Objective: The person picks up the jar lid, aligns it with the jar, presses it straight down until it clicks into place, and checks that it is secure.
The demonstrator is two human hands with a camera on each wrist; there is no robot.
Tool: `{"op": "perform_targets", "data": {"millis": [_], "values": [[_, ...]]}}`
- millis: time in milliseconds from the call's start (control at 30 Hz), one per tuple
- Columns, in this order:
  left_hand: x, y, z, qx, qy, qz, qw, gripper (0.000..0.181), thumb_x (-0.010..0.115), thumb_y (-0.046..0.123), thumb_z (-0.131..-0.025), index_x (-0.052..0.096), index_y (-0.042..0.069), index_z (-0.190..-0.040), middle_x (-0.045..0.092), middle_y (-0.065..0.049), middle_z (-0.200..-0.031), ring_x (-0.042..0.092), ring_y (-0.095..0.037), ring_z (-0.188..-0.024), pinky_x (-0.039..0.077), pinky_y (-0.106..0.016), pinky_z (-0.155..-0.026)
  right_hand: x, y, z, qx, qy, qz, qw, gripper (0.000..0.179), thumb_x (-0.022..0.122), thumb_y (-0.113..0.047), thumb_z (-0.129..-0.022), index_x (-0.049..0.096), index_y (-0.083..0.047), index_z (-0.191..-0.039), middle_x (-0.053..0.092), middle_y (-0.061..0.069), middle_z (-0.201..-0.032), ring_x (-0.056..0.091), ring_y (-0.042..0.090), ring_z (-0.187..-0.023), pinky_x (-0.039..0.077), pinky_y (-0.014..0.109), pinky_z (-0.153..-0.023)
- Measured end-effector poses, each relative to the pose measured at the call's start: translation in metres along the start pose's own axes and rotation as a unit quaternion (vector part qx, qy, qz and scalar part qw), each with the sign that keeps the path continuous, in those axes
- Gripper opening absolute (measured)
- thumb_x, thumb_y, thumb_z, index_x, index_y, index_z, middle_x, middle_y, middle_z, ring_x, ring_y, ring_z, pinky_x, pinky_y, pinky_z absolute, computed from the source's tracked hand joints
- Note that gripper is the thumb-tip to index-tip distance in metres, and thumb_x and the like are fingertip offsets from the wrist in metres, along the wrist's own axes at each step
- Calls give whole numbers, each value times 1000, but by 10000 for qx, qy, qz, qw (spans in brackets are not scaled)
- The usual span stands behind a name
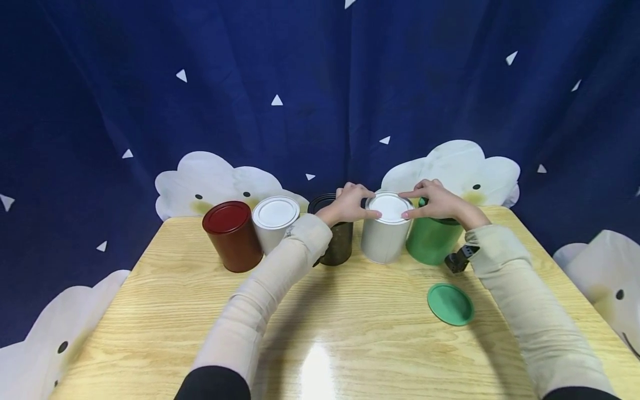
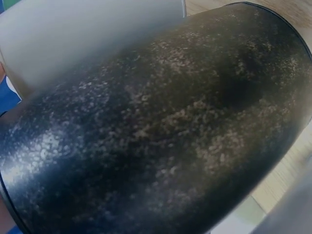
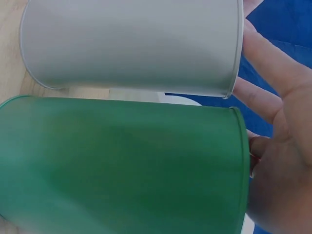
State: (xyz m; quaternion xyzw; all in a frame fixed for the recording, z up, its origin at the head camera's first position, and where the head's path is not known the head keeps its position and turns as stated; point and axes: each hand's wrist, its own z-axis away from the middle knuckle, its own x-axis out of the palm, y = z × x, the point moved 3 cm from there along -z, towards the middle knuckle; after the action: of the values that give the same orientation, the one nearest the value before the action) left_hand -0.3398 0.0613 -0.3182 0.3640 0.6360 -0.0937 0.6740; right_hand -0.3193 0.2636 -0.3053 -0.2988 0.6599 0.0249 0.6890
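At the back of the table a white can [image 1: 384, 241] stands upright with a white lid [image 1: 389, 208] on its top. My left hand [image 1: 349, 205] reaches over the black speckled can [image 2: 156, 122] and touches the lid's left edge with thumb and forefinger spread. From the other side my right hand [image 1: 434, 201] touches the lid's right edge in the same way, above the green can [image 3: 122, 161]. Part of the green can's top is hidden by that hand. A round green lid [image 1: 450, 304] lies flat on the table in front of it.
To the left stand a dark red can [image 1: 233, 238] and another white can [image 1: 274, 219], both with lids on. All the cans form a row along the back of the wooden table [image 1: 380, 344], before a blue curtain [image 1: 310, 111].
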Motion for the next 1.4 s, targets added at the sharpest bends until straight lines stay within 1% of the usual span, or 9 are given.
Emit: {"op": "perform_targets", "data": {"millis": [233, 400, 567, 867, 1067, 1167, 1400], "values": [[0, 3, 0, -49, -45, -64, 10000, 56, 66, 41, -81, 54, 13, -128, 50, -4, -127, 33, -23, -118, 22, -42, -91, -1, -1, 0, 45, -75, 56, 9999, 60, 75, -31, -74, 56, -3, -122, 48, 27, -108, 36, 33, -90, 31, 40, -72], [-2, 4, 1, -107, -78, -111, 9999, 56, 65, 42, -81, 54, 14, -128, 50, -2, -127, 34, -22, -115, 21, -40, -88, -1, -2, 1, -62, -40, 123, 9999, 59, 75, -30, -74, 56, -2, -122, 49, 26, -106, 37, 33, -89, 32, 40, -72], [-5, 8, -1, -106, -126, -265, 9995, 57, 65, 43, -81, 54, 14, -128, 50, -2, -126, 34, -21, -113, 21, -39, -86, -4, -2, 3, -78, -29, 166, 9998, 59, 74, -30, -75, 56, -1, -122, 49, 27, -106, 37, 33, -89, 32, 39, -72], [-4, 8, -1, -156, -201, -343, 9991, 57, 64, 44, -82, 54, 14, -128, 51, -1, -125, 34, -20, -111, 21, -38, -85, -1, -4, 3, -31, -160, 82, 9998, 60, 72, -31, -77, 53, -1, -125, 46, 28, -110, 35, 34, -91, 32, 42, -73], [-5, 7, -1, -79, -306, -448, 9985, 57, 62, 45, -83, 50, 17, -132, 50, -2, -125, 34, -21, -110, 22, -37, -83, 1, -2, 4, -32, -274, -51, 9996, 63, 70, -32, -79, 48, -2, -131, 43, 26, -115, 34, 34, -96, 33, 49, -80], [-6, 8, -1, -82, -331, -457, 9984, 57, 62, 44, -83, 49, 18, -132, 50, -3, -124, 34, -21, -109, 21, -38, -83, 1, 0, 4, -46, -330, -106, 9994, 64, 69, -31, -80, 46, -3, -133, 43, 25, -116, 33, 34, -96, 33, 51, -81], [-7, 10, -2, -182, -463, -539, 9973, 56, 62, 45, -83, 52, 18, -130, 50, -2, -121, 34, -20, -106, 21, -37, -83, 1, 2, 2, -150, -420, -24, 9990, 61, 69, -31, -80, 48, -3, -130, 46, 22, -110, 34, 31, -91, 32, 44, -76]]}}
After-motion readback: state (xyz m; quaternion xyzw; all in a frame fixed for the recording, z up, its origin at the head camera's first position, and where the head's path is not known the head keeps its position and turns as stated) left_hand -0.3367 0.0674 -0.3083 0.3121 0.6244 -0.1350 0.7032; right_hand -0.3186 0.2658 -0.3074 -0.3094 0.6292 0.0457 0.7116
